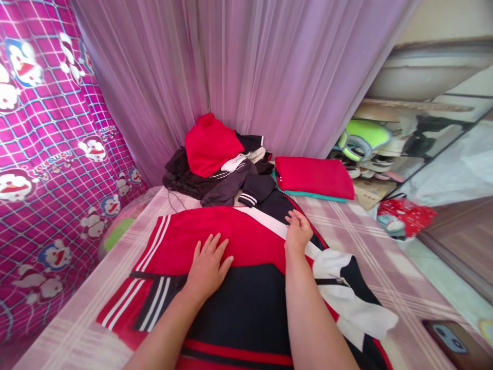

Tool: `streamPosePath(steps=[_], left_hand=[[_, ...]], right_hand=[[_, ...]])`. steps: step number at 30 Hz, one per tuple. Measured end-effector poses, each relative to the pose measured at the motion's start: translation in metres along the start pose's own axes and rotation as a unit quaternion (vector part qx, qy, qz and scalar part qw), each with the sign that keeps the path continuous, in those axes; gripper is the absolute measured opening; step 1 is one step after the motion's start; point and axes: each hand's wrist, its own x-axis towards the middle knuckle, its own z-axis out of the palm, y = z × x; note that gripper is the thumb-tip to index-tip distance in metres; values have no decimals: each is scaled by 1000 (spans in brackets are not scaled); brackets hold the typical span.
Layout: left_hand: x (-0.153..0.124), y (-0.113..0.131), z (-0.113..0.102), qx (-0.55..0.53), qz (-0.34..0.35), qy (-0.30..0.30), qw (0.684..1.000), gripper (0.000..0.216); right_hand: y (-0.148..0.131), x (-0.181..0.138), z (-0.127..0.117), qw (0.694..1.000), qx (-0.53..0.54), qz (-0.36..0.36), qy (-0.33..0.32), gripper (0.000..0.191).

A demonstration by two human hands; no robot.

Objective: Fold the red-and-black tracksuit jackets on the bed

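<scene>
A jacket [246, 303] in red, dark navy and white, with white stripes at its cuffs, lies spread and partly folded on the bed. My left hand [210, 262] rests flat on its red part, fingers spread, by the edge of the navy panel. Over the white and navy band at the jacket's right side is my right hand [298, 231], its fingers loosely bent. No cloth shows bunched in that hand, and its palm side is hidden. The white collar part [346, 293] lies crumpled to the right of my right forearm.
Behind the jacket is a heap of dark clothes [227, 190] with a red garment [211, 146] on top. A folded red piece of clothing [314, 177] lies right of it. A phone [450, 339] is at the bed's right edge. Purple curtains [246, 67] hang behind.
</scene>
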Motion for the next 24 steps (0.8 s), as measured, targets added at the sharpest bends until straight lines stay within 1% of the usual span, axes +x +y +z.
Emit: streamPosePath(steps=[3, 5, 8, 10, 13, 16, 19, 24], left_hand=[[8, 1, -14, -31, 21, 14, 999, 46], [23, 5, -27, -20, 52, 17, 998, 43], [64, 14, -43, 20, 102, 26, 994, 38], [96, 20, -48, 48, 130, 27, 990, 36], [141, 27, -42, 91, 156, 3, 984, 33], [171, 31, -30, 124, 152, -1, 981, 32], [187, 32, -21, 140, 142, -5, 980, 33], [197, 32, -13, 150, 142, -12, 978, 39]], right_hand=[[-8, 6, -5, 999, 15, 20, 37, 35], [-14, 8, -7, 998, 25, 28, 60, 36], [-23, 10, -11, 995, 40, 30, 81, 37], [-28, 11, -13, 994, 52, 33, 90, 37], [-34, 12, -16, 992, 73, 43, 95, 36], [-37, 12, -16, 990, 84, 53, 95, 37], [-39, 11, -15, 989, 94, 62, 97, 37], [-40, 10, -13, 989, 92, 67, 92, 35]])
